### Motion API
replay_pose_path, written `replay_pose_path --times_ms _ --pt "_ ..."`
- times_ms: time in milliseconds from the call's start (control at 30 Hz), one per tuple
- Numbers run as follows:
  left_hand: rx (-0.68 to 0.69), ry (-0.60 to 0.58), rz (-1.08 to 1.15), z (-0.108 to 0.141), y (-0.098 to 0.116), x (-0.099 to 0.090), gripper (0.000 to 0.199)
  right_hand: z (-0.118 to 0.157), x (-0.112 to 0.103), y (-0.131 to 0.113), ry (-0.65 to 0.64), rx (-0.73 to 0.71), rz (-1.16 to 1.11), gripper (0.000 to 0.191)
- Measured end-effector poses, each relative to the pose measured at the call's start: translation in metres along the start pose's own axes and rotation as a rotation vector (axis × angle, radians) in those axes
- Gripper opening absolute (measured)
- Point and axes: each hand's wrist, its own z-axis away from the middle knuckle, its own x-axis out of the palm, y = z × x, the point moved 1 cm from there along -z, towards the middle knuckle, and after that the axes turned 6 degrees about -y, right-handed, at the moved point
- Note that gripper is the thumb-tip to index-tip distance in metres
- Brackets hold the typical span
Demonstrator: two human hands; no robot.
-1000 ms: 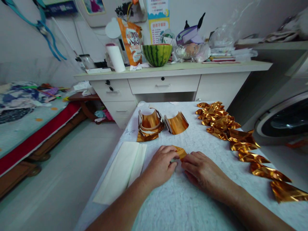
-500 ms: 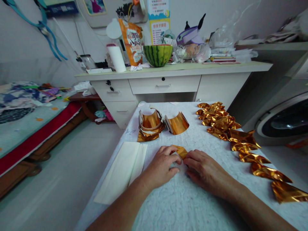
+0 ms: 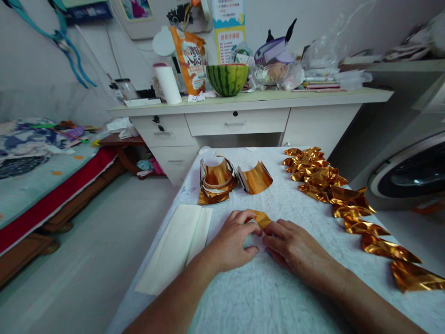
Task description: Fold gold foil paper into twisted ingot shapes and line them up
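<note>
A small folded piece of gold foil paper (image 3: 262,219) lies on the cloth-covered table, mostly hidden by my hands. My left hand (image 3: 234,241) curls its fingers over the left part of the paper, thumb low and a little apart. From the other side my right hand (image 3: 294,243) presses its bunched fingers on the paper's right edge. Beyond them stand curled gold foil sheets (image 3: 218,174) in a nested stack, with another curled gold sheet (image 3: 257,178) beside it. Folded white paper strips (image 3: 174,246) lie left of my left forearm.
Several folded gold foil pieces (image 3: 358,227) run in a row along the table's right side. Behind the table is a white desk (image 3: 239,121) bearing a watermelon half (image 3: 227,80) and an orange snack bag (image 3: 191,62). A washing machine (image 3: 410,162) stands right, a bed (image 3: 52,181) left.
My right hand has shifted slightly left along the paper's edge, its fingers now closer to my left hand. My left hand and the other things stay nearly the same.
</note>
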Motion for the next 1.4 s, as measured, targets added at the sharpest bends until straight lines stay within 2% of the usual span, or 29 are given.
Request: replay_pose_path --times_ms 133,267,433,600,1000,1233,1400 --pt "-0.002 0.023 0.007 0.000 0.000 0.002 0.032 0.000 -0.001 -0.001 0.003 0.013 -0.017 0.017" --pt "-0.012 0.048 0.013 0.000 -0.001 0.003 0.021 -0.001 -0.002 0.000 0.023 0.043 -0.092 0.014" --pt "-0.033 0.083 0.023 -0.002 0.002 0.003 0.011 0.000 -0.002 0.004 0.048 0.088 -0.303 0.012" --pt "-0.053 0.116 0.017 -0.003 0.003 0.006 0.012 0.003 -0.002 0.007 0.102 0.158 -0.461 0.018" --pt "-0.118 0.211 0.009 -0.010 0.004 0.015 0.013 -0.002 0.002 0.009 0.115 0.229 -0.478 0.019" --pt "-0.149 0.211 0.025 -0.013 0.003 0.016 0.015 -0.007 0.004 0.005 0.136 0.256 -0.463 0.007" --pt "-0.152 0.218 0.023 -0.013 0.004 0.016 0.016 -0.009 0.011 0.007 0.144 0.289 -0.399 0.010"
